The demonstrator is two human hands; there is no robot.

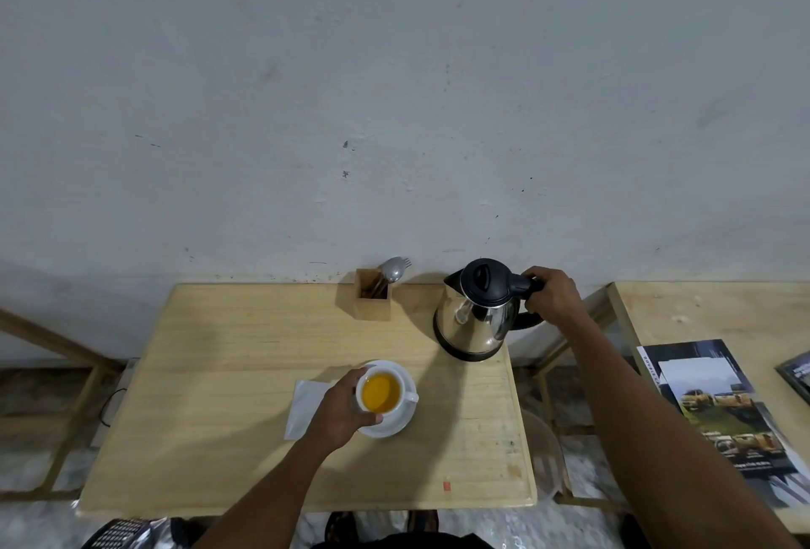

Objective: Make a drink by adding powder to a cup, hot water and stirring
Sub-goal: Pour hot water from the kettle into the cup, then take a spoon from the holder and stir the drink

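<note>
Nearest the camera, a small red-orange scrap [446,486] lies on the pale wooden worktop [210,373] close to its front edge. Further in, the left hand [339,410] wraps around the left side of a white cup [380,393], thumb at the near rim and fingers curled around the far side, holding it. The cup stands upright on a white saucer [405,412], its handle pointing right, and holds an orange-yellow liquid. A white napkin [302,406] lies flat just left of the saucer, partly under the hand.

Off to the right, on a separate wooden table [701,311], printed brochures [719,412] are spread out.

Further back on the worktop, a steel kettle [475,325] with a black lid and black base rests upright near the right edge, its spout facing left. The right hand [550,294] is closed around the kettle's black handle. To the kettle's left, close to the wall, a small wooden holder [372,301] stands with a metal spoon [391,270] and a fork sticking out. Behind everything rises a plain grey wall [394,88].
</note>
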